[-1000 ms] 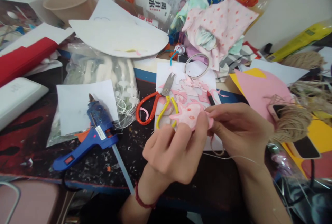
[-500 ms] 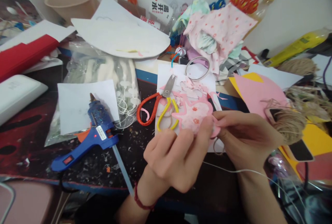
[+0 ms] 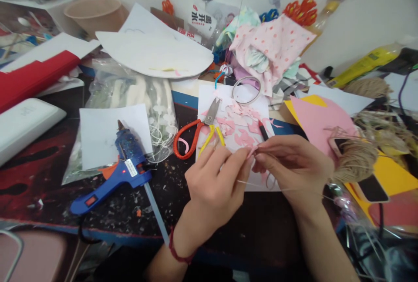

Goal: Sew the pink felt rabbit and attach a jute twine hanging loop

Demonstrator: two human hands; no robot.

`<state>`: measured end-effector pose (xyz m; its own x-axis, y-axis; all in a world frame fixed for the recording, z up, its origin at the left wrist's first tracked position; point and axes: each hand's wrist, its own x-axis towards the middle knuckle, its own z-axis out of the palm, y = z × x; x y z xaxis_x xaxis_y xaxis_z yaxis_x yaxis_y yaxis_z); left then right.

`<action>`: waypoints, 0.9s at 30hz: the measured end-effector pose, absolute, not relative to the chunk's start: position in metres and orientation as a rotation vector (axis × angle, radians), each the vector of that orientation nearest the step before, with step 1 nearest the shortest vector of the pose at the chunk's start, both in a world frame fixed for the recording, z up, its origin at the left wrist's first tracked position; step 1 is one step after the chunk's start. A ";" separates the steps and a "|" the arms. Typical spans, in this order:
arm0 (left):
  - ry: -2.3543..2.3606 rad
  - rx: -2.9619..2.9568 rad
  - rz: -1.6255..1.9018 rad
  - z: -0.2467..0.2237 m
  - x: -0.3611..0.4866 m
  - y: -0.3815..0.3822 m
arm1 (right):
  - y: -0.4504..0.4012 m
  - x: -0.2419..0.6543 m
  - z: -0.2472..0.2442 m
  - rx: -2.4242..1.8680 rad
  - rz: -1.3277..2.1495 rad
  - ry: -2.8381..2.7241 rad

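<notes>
Fingertips of my left hand (image 3: 214,182) and my right hand (image 3: 294,166) meet above a white sheet (image 3: 209,92), both pinched on a small pink cutout (image 3: 251,150). Most of this cutout is hidden behind the fingers. A thin white strand (image 3: 251,183) runs below the fingertips towards the right wrist. Just beyond my left hand lie scissors (image 3: 189,140) with one red and one yellow handle, blades pointing away. Pink paper scraps (image 3: 241,119) are strewn over the sheet, with a dark pen-like stick (image 3: 263,130) tipped in red beside them.
A blue hot glue gun (image 3: 127,173) lies at left on a small white paper (image 3: 98,134). Behind it is a clear plastic bag (image 3: 127,88). A metal ring (image 3: 246,89) and spotted pink fabric (image 3: 274,42) are at the back. Right of my hands sits a twine ball (image 3: 354,158).
The pink cutout, flat and face up before, is now turned and mostly covered by my fingers. My left hand has turned, and the scraps under the cutout have come into sight.
</notes>
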<state>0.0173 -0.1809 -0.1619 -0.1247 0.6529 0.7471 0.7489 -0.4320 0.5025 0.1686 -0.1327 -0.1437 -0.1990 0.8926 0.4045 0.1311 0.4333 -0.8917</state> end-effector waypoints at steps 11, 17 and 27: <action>-1.980 -2.133 -2.205 -0.156 0.013 -0.183 | -0.133 0.169 -0.144 -0.799 0.992 -1.628; -2.014 -2.157 -2.215 -0.159 0.013 -0.182 | -0.135 0.172 -0.148 -0.790 0.811 -1.640; -2.010 -2.137 -2.291 -0.164 0.014 -0.183 | -0.138 0.175 -0.149 -0.813 0.566 -1.796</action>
